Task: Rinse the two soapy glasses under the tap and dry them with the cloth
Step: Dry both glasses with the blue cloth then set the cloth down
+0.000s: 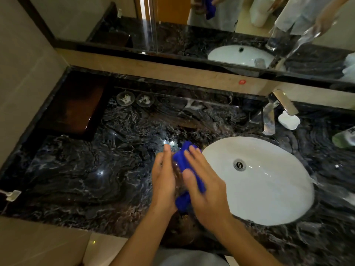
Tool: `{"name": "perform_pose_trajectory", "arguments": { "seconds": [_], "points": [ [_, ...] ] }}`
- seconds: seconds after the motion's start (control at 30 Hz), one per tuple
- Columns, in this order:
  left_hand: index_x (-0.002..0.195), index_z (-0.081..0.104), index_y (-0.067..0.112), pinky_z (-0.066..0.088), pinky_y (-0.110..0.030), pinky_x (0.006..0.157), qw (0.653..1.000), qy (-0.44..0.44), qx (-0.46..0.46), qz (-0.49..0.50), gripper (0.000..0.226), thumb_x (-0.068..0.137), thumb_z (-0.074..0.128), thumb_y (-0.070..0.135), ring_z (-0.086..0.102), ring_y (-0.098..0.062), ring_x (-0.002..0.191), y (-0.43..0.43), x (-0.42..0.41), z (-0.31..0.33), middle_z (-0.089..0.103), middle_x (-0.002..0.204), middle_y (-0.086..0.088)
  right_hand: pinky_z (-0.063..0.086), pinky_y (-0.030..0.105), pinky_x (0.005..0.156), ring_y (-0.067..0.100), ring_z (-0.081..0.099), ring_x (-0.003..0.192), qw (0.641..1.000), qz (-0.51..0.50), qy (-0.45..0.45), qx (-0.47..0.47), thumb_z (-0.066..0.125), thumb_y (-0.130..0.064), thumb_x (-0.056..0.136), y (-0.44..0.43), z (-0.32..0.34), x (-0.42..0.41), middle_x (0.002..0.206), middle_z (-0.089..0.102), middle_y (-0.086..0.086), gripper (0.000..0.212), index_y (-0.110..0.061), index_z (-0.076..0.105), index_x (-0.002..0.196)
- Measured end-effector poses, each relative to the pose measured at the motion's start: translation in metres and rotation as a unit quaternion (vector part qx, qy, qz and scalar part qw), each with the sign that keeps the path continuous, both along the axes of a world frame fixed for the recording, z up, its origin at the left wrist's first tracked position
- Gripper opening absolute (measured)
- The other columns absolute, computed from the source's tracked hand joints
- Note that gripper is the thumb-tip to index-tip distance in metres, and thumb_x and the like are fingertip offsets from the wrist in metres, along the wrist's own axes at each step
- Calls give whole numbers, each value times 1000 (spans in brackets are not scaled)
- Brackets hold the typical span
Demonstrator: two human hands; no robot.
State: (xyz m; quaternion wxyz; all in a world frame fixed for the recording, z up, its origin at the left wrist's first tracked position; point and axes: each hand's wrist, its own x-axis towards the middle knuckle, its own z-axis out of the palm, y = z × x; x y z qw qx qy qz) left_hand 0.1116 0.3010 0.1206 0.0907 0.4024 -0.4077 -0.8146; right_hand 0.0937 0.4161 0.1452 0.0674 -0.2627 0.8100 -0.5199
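My two hands meet over the dark marble counter, just left of the sink [269, 198]. My right hand [205, 189] grips a blue cloth [182, 160] that wraps round a clear glass [177, 178]. The glass is blurred and mostly hidden between my palms. My left hand [163, 175] holds the glass from the left side. A second clear, glass-like shape [268, 120] stands beside the chrome tap [285, 101] behind the basin; I cannot tell for sure that it is the other glass. No water is visibly running.
A dark wooden tray [76, 110] sits at the back left. Next to it lie two small round glass discs [124, 98]. A white soap dish [289, 120] and a green bottle [343, 139] stand right of the tap. A mirror runs along the back wall.
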Motion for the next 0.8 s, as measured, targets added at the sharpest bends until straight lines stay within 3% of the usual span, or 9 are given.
{"name": "perform_pose_trajectory", "arguments": {
  "seconds": [0.07, 0.13, 0.2, 0.3, 0.43, 0.53, 0.63, 0.7, 0.8],
  "points": [
    [113, 60, -2, 56, -47, 94, 997, 10, 71, -41, 79, 82, 65, 71, 72, -32, 95, 6, -2, -3, 68, 98, -31, 34, 40, 121, 20, 37, 150, 982, 78, 168, 43, 60, -25, 101, 3, -13, 8, 152, 51, 4, 42, -8, 59, 140],
    [135, 53, -9, 43, -36, 111, 990, 98, 95, -26, 68, 102, 51, 51, 62, -31, 125, 13, 0, -6, 65, 124, -31, 35, 42, 121, 21, 38, 149, 972, 111, 197, 62, 60, -24, 101, 0, -17, 2, 152, 51, 6, 42, -6, 59, 140],
    [138, 57, 1, 51, -32, 103, 998, 36, 49, -1, 58, 103, 53, 46, 66, -23, 122, 15, 0, -13, 71, 125, -19, 37, 37, 120, 13, 38, 149, 986, 75, 132, 75, 54, -32, 104, -5, -11, -6, 154, 50, 1, 44, -12, 58, 143],
    [127, 68, 10, 55, -50, 100, 997, 5, 71, -19, 89, 70, 69, 79, 69, -37, 115, 8, -4, -7, 70, 123, -24, 35, 18, 117, -4, 37, 145, 998, -10, -13, 60, 51, -42, 103, -12, 1, -10, 156, 45, -11, 47, -25, 55, 146],
    [123, 67, 10, 56, -55, 98, 1000, -14, 9, 0, 91, 66, 63, 81, 71, -38, 109, -4, -5, -12, 73, 116, -21, 43, 30, 115, -1, 50, 136, 980, -85, -179, -1, 54, -41, 103, -14, -4, -16, 148, 56, -9, 45, -26, 56, 145],
    [118, 70, 9, 54, -53, 100, 998, -11, 56, -10, 97, 60, 72, 87, 72, -36, 106, -12, -5, -23, 73, 113, -22, 36, 31, 120, 7, 42, 145, 999, -22, -7, 42, 54, -35, 103, -15, -9, 1, 152, 52, -2, 44, -17, 59, 143],
    [80, 73, 14, 54, -41, 83, 986, 4, 160, -41, 58, 82, 64, 71, 72, -22, 74, -19, 0, -27, 70, 78, -9, 33, 34, 122, 19, 40, 148, 985, 84, 138, 53, 60, -23, 101, -13, -27, 9, 151, 53, 6, 40, -7, 62, 138],
    [95, 74, 11, 58, -42, 84, 987, -4, 150, -58, 61, 80, 64, 69, 73, -25, 85, -18, 2, -30, 74, 89, -12, 35, 29, 120, 13, 41, 147, 992, 57, 98, 56, 57, -26, 103, -14, -30, 6, 153, 51, 4, 42, -10, 60, 141],
    [128, 66, 9, 54, -54, 102, 996, -45, 66, -36, 102, 58, 76, 83, 69, -38, 115, -17, 2, -30, 71, 124, -22, 50, 24, 104, -1, 62, 119, 988, -71, -140, 5, 53, -31, 106, -18, -17, -2, 129, 70, -7, 30, -29, 65, 133]
  ]
}}
